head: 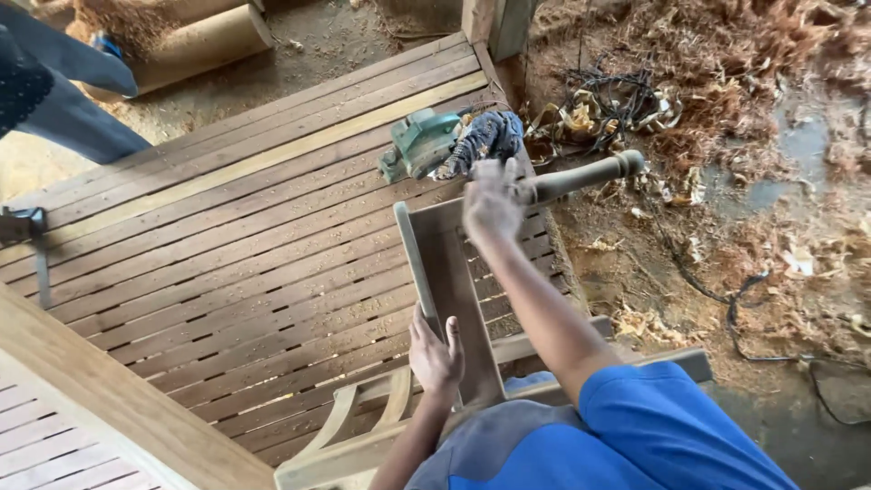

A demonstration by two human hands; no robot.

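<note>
— Wooden chair part [449, 272]: an L-shaped frame of flat boards, standing on edge on the slatted wooden platform [236, 245], near its right edge. Where are the hands?

— Left hand [434, 356]: wrapped around the near end of the long board, fingers curled over its edge. Right hand [493, 201]: raised at the far corner of the frame, blurred; it seems closed on the turned wooden leg [585, 177], though the grip itself I cannot tell for certain.

— And that leg?

— Round, with a knob at its end, jutting rightward from the frame's far corner, out over the ground.

— Other items?

— Green electric planer [422, 143], on the platform just beyond the frame. Heaps of wood shavings [726, 54] on the ground to the right. Black cable [753, 318] trailing there. Curved wooden chair pieces [363, 426] below the left hand. Cardboard tube [195, 45], top left.
</note>
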